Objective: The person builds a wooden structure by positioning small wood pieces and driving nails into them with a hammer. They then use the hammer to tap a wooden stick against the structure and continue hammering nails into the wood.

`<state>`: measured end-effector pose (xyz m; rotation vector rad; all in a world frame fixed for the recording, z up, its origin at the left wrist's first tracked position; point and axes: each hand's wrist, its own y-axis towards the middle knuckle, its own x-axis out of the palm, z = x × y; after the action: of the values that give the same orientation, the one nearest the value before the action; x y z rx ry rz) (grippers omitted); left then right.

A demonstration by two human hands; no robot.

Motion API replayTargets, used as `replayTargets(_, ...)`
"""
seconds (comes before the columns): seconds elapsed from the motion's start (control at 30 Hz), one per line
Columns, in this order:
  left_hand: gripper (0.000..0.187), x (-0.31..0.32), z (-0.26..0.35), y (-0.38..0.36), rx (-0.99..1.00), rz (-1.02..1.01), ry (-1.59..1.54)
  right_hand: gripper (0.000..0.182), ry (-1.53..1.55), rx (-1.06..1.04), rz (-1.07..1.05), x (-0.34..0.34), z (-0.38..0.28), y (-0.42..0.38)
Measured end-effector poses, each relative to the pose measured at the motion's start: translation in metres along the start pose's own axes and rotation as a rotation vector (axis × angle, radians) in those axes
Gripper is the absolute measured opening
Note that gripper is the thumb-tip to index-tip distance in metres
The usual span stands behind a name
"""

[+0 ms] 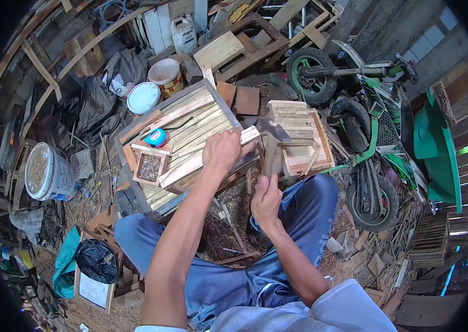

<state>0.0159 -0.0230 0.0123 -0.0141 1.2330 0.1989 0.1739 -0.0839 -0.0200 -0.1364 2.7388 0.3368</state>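
Observation:
My right hand (267, 203) is wrapped around the handle of a hammer (270, 157), which points away from me. The hammer's dark metal head is close to the end of a pale wooden piece (249, 134). My left hand (223, 150) is closed over that piece and presses it against the slatted worktop (206, 117). Part of the piece is hidden under my fingers. Left of it, a small square wooden frame (150, 166) lies on the worktop. A blue tape measure (156, 138) rests just behind the frame.
A stack of wooden slats (292, 119) stands to the right. Beyond it are a green motorbike (378, 119) and a green wheelbarrow tray (433, 155). White buckets (51, 174) are on the left. Wood scraps (375, 263) litter the ground around my legs.

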Motion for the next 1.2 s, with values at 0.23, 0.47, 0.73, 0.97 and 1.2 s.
replayTargets(0.23,0.053,-0.006,0.001,0.003,-0.029,0.011,0.011,0.018,-0.104,0.044,-0.054,0.009,0.02,-0.004)
replayTargets(0.47,0.056,0.002,-0.006,0.003,0.023,0.046,-0.028,0.019,-0.137,0.079,-0.053,0.007,0.024,0.006)
replayTargets(0.73,0.056,0.002,-0.003,0.005,-0.001,0.032,0.004,0.017,-0.154,0.062,-0.097,0.008,0.026,0.004)
replayTargets(0.97,0.053,0.003,0.0,-0.001,-0.012,0.013,-0.018,0.025,-0.179,0.106,-0.09,0.0,0.017,0.005)
replayTargets(1.2,0.054,0.005,0.003,-0.004,-0.012,0.043,-0.007,0.039,-0.188,0.107,-0.303,-0.082,-0.055,0.056)
